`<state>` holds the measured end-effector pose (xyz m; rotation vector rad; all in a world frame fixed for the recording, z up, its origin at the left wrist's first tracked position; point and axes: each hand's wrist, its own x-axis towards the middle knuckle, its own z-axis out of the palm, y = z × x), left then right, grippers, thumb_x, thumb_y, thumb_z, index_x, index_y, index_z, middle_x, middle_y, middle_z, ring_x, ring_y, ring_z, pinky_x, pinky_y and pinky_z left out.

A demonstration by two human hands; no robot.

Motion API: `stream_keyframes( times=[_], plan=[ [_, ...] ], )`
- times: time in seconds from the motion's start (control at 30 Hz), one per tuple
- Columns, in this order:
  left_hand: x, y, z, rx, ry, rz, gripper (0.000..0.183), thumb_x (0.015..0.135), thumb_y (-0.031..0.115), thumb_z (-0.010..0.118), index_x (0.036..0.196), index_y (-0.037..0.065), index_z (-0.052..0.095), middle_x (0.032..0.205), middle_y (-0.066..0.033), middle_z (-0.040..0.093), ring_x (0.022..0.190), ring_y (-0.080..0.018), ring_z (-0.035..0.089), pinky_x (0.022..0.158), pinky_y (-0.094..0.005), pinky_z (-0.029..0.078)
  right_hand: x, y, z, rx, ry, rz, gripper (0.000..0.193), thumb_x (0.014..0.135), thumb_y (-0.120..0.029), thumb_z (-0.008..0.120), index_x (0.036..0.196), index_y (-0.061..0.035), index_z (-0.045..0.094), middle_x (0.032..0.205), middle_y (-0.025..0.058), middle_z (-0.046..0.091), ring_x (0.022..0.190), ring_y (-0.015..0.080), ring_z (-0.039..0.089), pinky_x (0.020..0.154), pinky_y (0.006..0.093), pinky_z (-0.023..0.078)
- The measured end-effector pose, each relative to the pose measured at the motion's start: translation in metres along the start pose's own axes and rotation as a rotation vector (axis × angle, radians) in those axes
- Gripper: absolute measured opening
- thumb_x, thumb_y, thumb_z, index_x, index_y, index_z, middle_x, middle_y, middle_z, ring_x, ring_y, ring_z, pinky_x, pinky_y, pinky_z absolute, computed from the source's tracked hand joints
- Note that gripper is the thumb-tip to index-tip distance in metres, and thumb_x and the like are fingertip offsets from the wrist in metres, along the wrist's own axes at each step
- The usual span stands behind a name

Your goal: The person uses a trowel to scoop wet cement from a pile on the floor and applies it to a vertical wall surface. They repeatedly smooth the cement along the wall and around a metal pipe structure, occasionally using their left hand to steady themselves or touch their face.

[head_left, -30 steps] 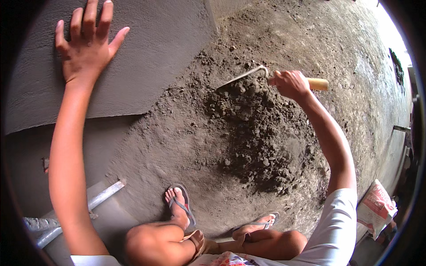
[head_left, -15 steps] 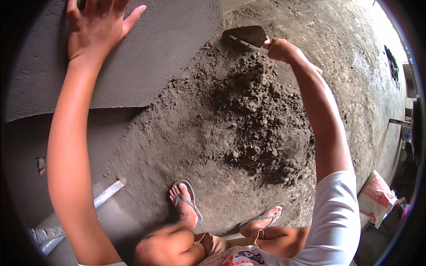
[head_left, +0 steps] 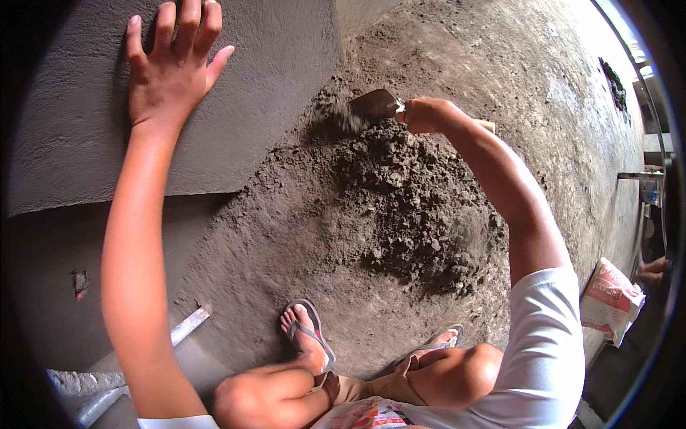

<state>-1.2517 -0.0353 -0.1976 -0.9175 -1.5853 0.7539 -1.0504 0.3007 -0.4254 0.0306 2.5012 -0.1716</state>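
My left hand [head_left: 171, 71] lies with spread fingers against the grey plastered wall [head_left: 264, 86], holding nothing. At the far side of a heap of crumbly grey mortar [head_left: 421, 186], my right hand [head_left: 427, 116] grips a pointed trowel [head_left: 374, 104] by its handle, whose pale wooden end sticks out behind the wrist. The trowel's dark blade points left, low over loose mortar near the foot of the wall. Some of the mortar beside the blade is blurred, as if moving.
My sandalled feet [head_left: 305, 332] stand on the near side of the heap. A pale pipe [head_left: 189, 325] juts out at the lower left, below the wall's bottom edge. A red and white paper sack [head_left: 611, 304] lies at the right. Part of another person [head_left: 652, 272] shows at the right rim.
The trowel has come nearer and slightly left, down to the loose mortar, which now blurs beside its blade. My left hand is still on the wall, with its fingers now fully in view.
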Motion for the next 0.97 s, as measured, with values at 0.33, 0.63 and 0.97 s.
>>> stream_keyframes(
  times=[0.33, 0.63, 0.97],
  plan=[
    [-0.006, -0.003, -0.001, -0.239, -0.124, -0.024, 0.080, 0.076, 0.059, 0.067, 0.135, 0.017, 0.034, 0.146, -0.0101, 0.031, 0.131, -0.0282, 0.033, 0.112, -0.0609, 0.019, -0.059, -0.038, -0.014, 0.886, 0.257, 0.246, 0.025, 0.098, -0.025, 0.050, 0.100, -0.0049, 0.063, 0.071, 0.0099, 0.064, 0.062, 0.0167, 0.065, 0.050, 0.0309, 0.051],
    [-0.010, -0.005, 0.003, -0.012, -0.028, 0.000, 0.070, 0.084, 0.074, 0.049, 0.139, 0.032, 0.035, 0.144, 0.0075, 0.035, 0.126, -0.0138, 0.038, 0.109, -0.0474, 0.022, 0.002, 0.020, -0.002, 0.168, 0.257, 0.087, 0.050, 0.102, -0.043, 0.036, 0.100, -0.0002, 0.063, 0.081, 0.0212, 0.068, 0.067, 0.0322, 0.070, 0.063, 0.0437, 0.059],
    [-0.009, -0.003, 0.015, 0.012, -0.032, 0.010, 0.074, 0.084, 0.075, 0.047, 0.140, 0.030, 0.033, 0.147, 0.0048, 0.032, 0.130, -0.0141, 0.035, 0.111, -0.0513, 0.019, -0.014, -0.025, -0.009, -0.058, 0.116, 0.092, 0.032, 0.098, -0.028, 0.045, 0.112, -0.0081, 0.066, 0.117, 0.0171, 0.065, 0.102, 0.0362, 0.067, 0.083, 0.0455, 0.058]
  ],
)
